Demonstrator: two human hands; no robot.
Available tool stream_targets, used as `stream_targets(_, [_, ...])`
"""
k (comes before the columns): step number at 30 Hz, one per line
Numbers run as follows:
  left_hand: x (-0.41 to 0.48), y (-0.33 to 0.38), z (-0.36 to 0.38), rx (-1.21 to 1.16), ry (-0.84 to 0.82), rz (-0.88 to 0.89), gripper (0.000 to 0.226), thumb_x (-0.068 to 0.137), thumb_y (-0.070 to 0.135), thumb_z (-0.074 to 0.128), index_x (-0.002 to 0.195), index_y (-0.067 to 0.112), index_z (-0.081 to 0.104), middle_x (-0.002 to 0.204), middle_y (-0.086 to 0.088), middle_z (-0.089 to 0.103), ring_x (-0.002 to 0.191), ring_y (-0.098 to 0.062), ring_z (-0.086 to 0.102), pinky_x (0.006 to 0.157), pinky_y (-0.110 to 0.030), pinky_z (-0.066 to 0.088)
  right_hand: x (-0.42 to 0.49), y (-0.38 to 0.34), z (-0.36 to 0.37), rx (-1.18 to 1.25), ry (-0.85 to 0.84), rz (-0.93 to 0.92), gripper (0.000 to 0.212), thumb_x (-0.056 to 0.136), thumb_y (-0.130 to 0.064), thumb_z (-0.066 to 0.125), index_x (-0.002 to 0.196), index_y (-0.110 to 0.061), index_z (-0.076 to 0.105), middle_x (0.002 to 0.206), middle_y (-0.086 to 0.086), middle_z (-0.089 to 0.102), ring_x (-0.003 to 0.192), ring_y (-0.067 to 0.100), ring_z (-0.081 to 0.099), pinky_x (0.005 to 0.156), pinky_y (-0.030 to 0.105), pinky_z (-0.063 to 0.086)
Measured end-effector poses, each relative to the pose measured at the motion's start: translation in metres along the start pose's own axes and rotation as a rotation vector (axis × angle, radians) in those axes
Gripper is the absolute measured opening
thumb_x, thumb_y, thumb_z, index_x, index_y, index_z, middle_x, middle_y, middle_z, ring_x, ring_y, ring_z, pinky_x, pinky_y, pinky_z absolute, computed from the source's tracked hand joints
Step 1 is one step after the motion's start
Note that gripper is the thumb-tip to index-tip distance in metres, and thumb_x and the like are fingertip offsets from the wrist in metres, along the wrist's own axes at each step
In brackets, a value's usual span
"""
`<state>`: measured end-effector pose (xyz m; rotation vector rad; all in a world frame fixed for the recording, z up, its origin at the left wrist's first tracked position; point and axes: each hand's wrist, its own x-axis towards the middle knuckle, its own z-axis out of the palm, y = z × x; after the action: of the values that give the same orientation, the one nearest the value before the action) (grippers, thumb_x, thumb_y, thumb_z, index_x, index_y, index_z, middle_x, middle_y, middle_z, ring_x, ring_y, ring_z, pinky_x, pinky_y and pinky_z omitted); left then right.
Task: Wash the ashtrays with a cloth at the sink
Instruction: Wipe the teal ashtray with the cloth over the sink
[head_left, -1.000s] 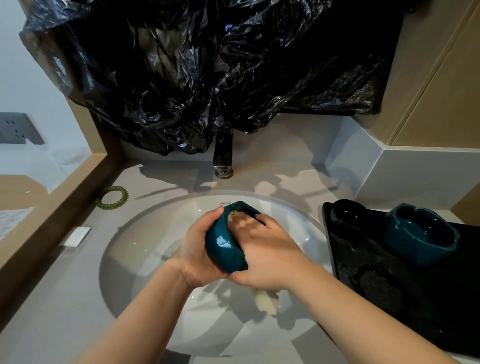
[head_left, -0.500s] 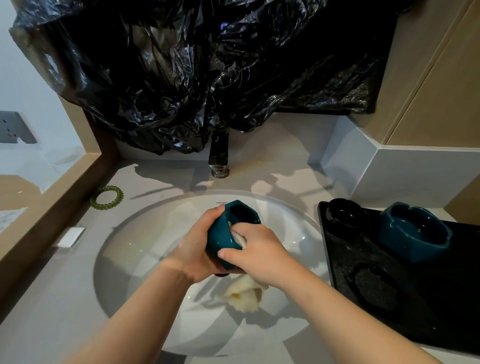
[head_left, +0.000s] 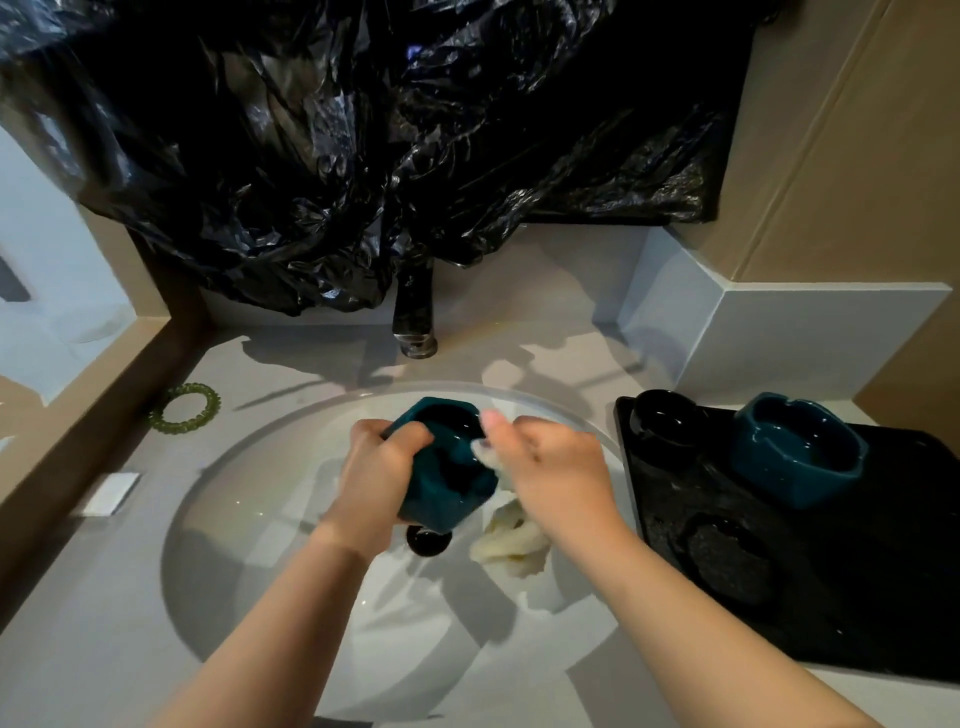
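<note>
The teal glazed ceramic ashtray (head_left: 441, 499) is held tilted in the air over the middle of the white round sink basin (head_left: 249, 519), its hollow turned up toward twelve o'clock, just above the black drain (head_left: 428, 543). The left hand (head_left: 376, 478) grips it from nine o'clock, fingers and thumb curled round its wall. The right hand (head_left: 558, 467), at three o'clock, pinches a cream cloth (head_left: 511, 540) against the rim, and the rest of the cloth hangs loose beneath, toward the basin floor. The glaze looks wet and shiny, so the likeliest mishap is a slip. If the rubbing pushes harder than the one-handed grip can resist, the ashtray could drop onto the hard basin and chip. The trailing cloth could also catch under the ashtray or settle over the drain. At three o'clock of the basin a black tray (head_left: 883, 597) on the grey worktop (head_left: 104, 623) carries a second teal ashtray (head_left: 800, 457) and a small black ashtray (head_left: 667, 418). The right forearm passes close to the tray's edge, and a wide swing might knock one. No running water shows at the dark metal tap (head_left: 415, 317) at twelve o'clock, so grime may only smear.
</note>
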<state>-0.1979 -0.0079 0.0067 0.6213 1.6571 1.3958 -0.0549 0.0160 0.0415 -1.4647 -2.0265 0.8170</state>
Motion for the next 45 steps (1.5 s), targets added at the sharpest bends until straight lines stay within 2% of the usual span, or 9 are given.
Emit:
stream_targets(4, [0.000,0.017,0.005,-0.199,-0.034,-0.101,0.008,0.091,0.017,0.051,0.098,0.015,0.050,0.094,-0.011,0.055,0.085,-0.030,0.056,0.063,-0.045,0.053,0.011,0.007,-0.016,0.376,0.238,0.200,0.040,0.089,-0.030,0.053,0.055,-0.017,0.038,0.046,-0.005,0.039,0.050,0.017,0.037,0.057,0.032,0.033])
stream_targets(11, [-0.022,0.057,0.051,-0.238,-0.252,-0.148,0.022,0.086,0.023,0.054,0.106,0.015,0.058,0.103,-0.013,0.064,0.088,-0.031,0.061,0.057,-0.040,0.052,-0.001,0.006,-0.058,0.538,0.276,0.197,0.011,0.089,-0.040,0.052,0.086,-0.031,0.057,0.090,-0.004,0.063,0.058,0.012,0.051,0.040,0.020,0.041])
stream_targets(18, [-0.058,0.056,0.132,-0.160,-0.427,-0.181,0.031,0.085,0.023,0.053,0.114,0.013,0.057,0.104,-0.016,0.065,0.092,-0.034,0.063,0.055,-0.041,0.054,-0.036,0.051,-0.122,0.567,0.256,0.274,0.027,0.082,-0.048,0.063,0.105,-0.041,0.049,0.100,-0.023,0.054,0.085,-0.002,0.055,0.056,0.016,0.046])
stream_targets(24, [-0.096,0.044,0.218,-0.183,-0.502,-0.251,0.023,0.084,0.021,0.054,0.104,0.012,0.062,0.104,-0.015,0.067,0.094,-0.034,0.064,0.055,-0.042,0.055,-0.055,0.111,-0.189,0.456,0.275,0.420,0.024,0.086,-0.031,0.056,0.101,-0.012,0.059,0.091,0.011,0.061,0.075,0.017,0.056,0.057,0.026,0.041])
stream_targets(30, [-0.120,0.036,0.297,-0.149,-0.535,-0.280,0.031,0.083,0.021,0.055,0.113,0.013,0.057,0.114,-0.016,0.062,0.102,-0.037,0.061,0.064,-0.051,0.057,-0.063,0.166,-0.249,0.413,0.322,0.432,0.027,0.085,-0.024,0.050,0.109,-0.015,0.055,0.092,0.016,0.063,0.070,0.020,0.052,0.054,0.028,0.040])
stream_targets(33, [-0.119,0.031,0.325,0.135,-0.467,-0.103,0.019,0.088,0.032,0.055,0.098,0.016,0.055,0.108,-0.010,0.060,0.099,-0.028,0.059,0.076,-0.048,0.058,-0.062,0.193,-0.264,0.396,0.344,0.462,0.023,0.083,-0.024,0.049,0.102,-0.016,0.060,0.097,0.016,0.065,0.081,0.029,0.062,0.063,0.035,0.047])
stream_targets(37, [-0.101,0.017,0.334,0.684,-0.306,0.528,0.016,0.087,0.037,0.061,0.087,0.022,0.056,0.091,0.004,0.059,0.083,-0.011,0.055,0.073,-0.023,0.041,-0.058,0.223,-0.273,0.327,0.345,0.512,0.018,0.086,-0.025,0.050,0.094,-0.010,0.055,0.080,0.011,0.062,0.069,0.023,0.057,0.062,0.034,0.041])
stream_targets(40, [-0.088,0.008,0.332,0.858,-0.246,0.860,0.011,0.087,0.029,0.060,0.094,0.020,0.062,0.097,0.005,0.059,0.100,-0.017,0.051,0.079,-0.022,0.034,-0.050,0.242,-0.273,0.305,0.353,0.574,0.015,0.087,-0.028,0.052,0.098,-0.017,0.049,0.080,0.006,0.061,0.067,0.019,0.057,0.062,0.034,0.044])
stream_targets(45, [-0.070,-0.009,0.332,1.258,-0.353,0.932,0.028,0.091,0.040,0.048,0.115,0.027,0.054,0.108,0.010,0.060,0.110,-0.014,0.051,0.091,-0.029,0.033,-0.029,0.266,-0.267,0.287,0.357,0.627,0.021,0.088,-0.031,0.052,0.101,-0.017,0.045,0.084,0.006,0.060,0.073,0.022,0.057,0.064,0.035,0.043])
